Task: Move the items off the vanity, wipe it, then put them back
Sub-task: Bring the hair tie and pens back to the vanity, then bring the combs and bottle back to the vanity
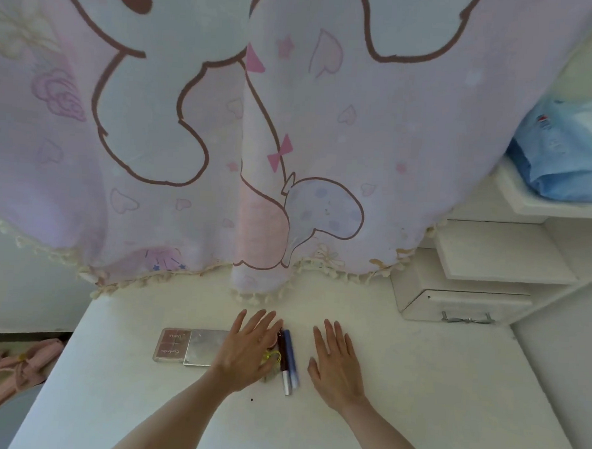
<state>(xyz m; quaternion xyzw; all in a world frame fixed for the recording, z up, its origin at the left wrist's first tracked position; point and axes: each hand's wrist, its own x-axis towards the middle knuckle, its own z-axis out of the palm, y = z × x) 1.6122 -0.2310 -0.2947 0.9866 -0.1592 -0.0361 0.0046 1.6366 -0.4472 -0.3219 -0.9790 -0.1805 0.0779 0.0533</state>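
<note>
The left hand lies flat with its fingers straight and lightly spread, pressing down on a small cluster of items; nothing is pinched or curled around. Under its fingers show a yellowish hair tie and the rim of a small pink round thing, mostly hidden, so what it is cannot be told. The right hand is also flat and open on the vanity, fingers straight and pointing away from the person, holding nothing.

Taking the left hand as the landmark: the tubes lie just beside it on its right, touching its fingertips, between the two hands. There is a dark tube and a blue tube with a silver end, side by side. Their long axis runs nearly straight away from the person, tilted slightly, with the silver ends pointing back toward the person. The left hand is nearer; the right hand sits a short gap away on the far side of them.

On the left hand's other side, touching or partly under its palm edge, lie a silver compact and a brown palette, flat and side by side.

Judging from this, gathering the tubes calls for closing both hands inward across their long axis.

Beyond the left hand hangs a pink cartoon curtain; further right sits a white drawer unit.
</note>
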